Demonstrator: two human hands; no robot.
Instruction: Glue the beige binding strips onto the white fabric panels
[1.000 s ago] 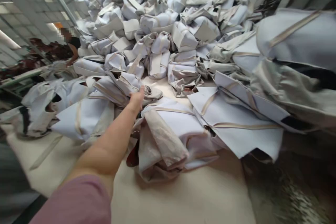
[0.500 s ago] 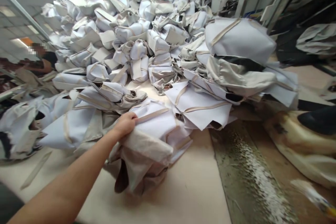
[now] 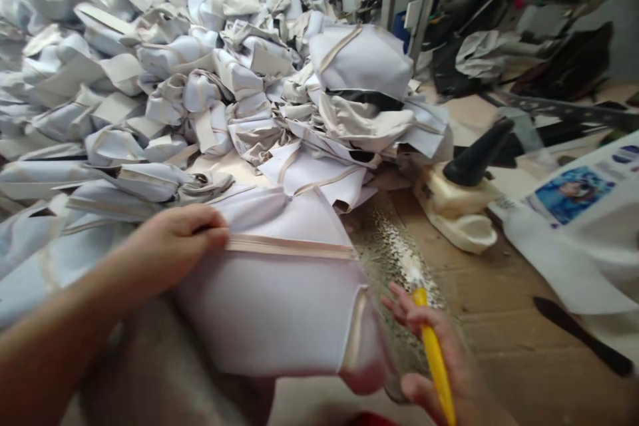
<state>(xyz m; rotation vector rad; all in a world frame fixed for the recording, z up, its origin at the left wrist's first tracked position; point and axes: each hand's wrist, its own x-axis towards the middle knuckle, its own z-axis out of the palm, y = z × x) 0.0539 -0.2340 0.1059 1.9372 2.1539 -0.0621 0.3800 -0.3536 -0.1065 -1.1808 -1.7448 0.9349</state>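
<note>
My left hand (image 3: 182, 239) is closed on the edge of a whitish sewn fabric piece (image 3: 279, 306), beside the beige tape that runs along its seam. The piece is held up towards me, and its lower edge is blurred. To the right, my right hand (image 3: 444, 353) has a yellow-handled brush (image 3: 434, 353) held between its fingers, some of which are stretched out. The brush's pale head blends into the white-crusted strip behind it. Fabric and hand lie close together there; whether they touch I cannot tell.
A large heap of similar sewn pieces (image 3: 200, 73) rises at the back and left. On the right, a stained cream container with a black cone (image 3: 479, 153) stands on brown board (image 3: 479, 279). A printed white bag (image 3: 574, 233) and a dark blade-like tool (image 3: 582, 336) lie farther right.
My view has turned to the right. The fabric piece has been lifted nearer, with its taped side now facing me. My right hand has come into view with the yellow-handled brush.
</note>
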